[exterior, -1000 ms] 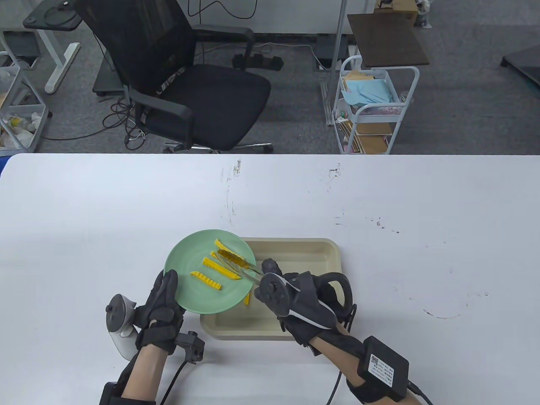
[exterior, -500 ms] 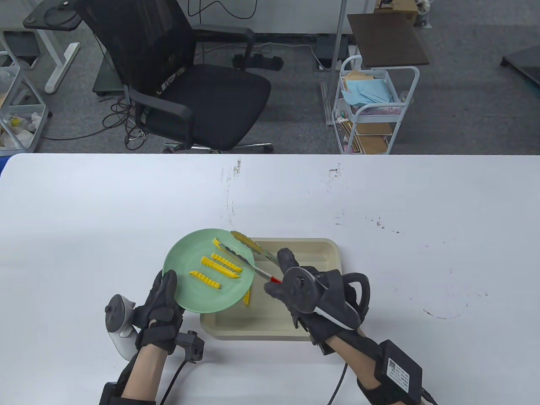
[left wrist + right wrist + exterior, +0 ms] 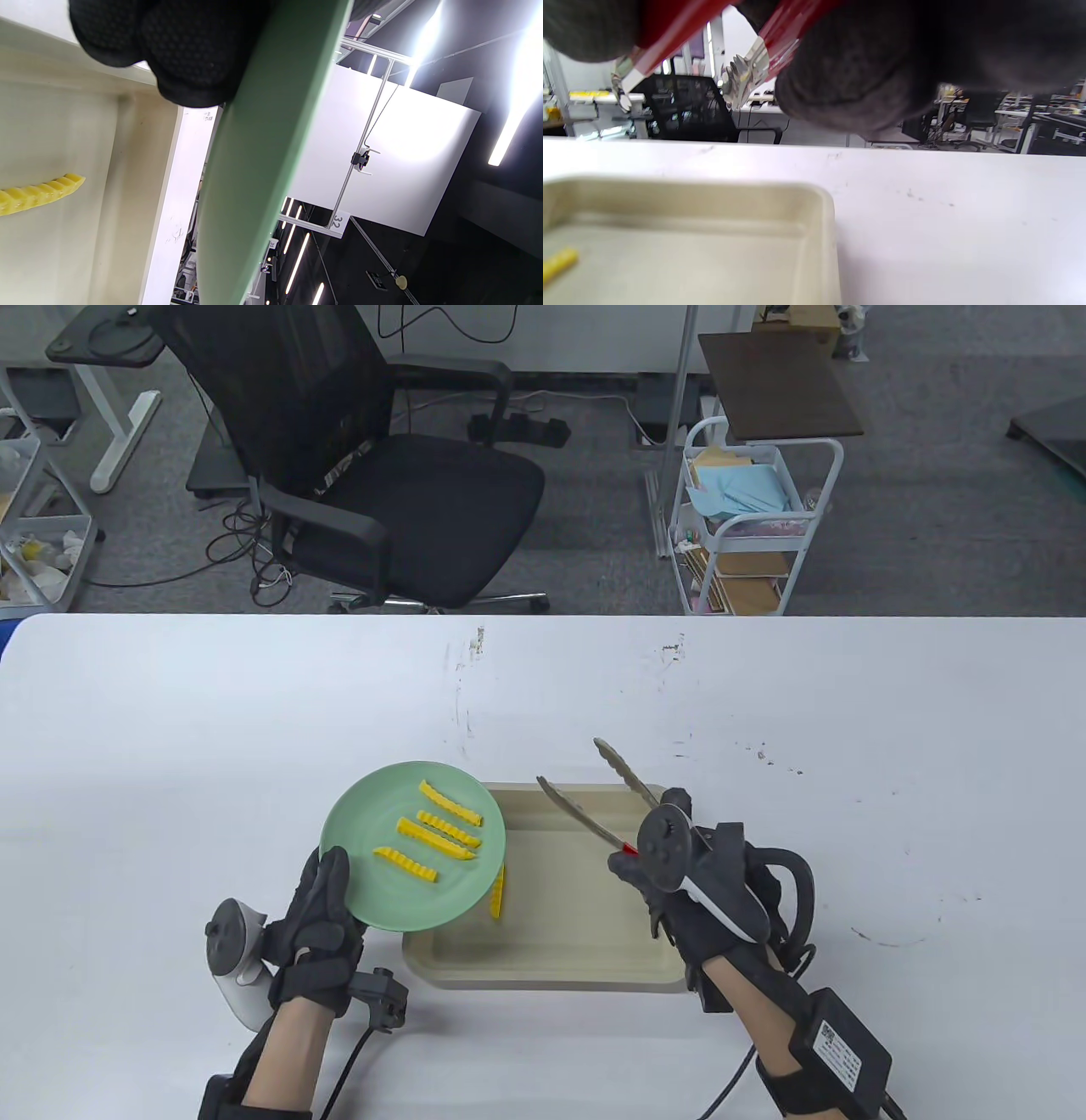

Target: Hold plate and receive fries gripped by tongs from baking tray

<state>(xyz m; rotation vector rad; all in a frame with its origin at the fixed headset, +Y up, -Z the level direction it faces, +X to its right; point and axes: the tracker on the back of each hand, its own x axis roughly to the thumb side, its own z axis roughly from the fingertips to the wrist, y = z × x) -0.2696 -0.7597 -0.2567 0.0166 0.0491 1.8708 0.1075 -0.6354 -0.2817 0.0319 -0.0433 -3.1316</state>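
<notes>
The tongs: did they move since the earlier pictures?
Yes. The tongs, held by the right hand, left the plate and went right, now open and empty over the baking tray's far right corner.

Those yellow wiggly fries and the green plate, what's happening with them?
Someone is moving fries from a tray to a plate. The left hand holds the green plate over the beige baking tray, with four fries on it. The right hand holds the tongs, open and empty, above the tray. One last fry lies in the tray.
</notes>
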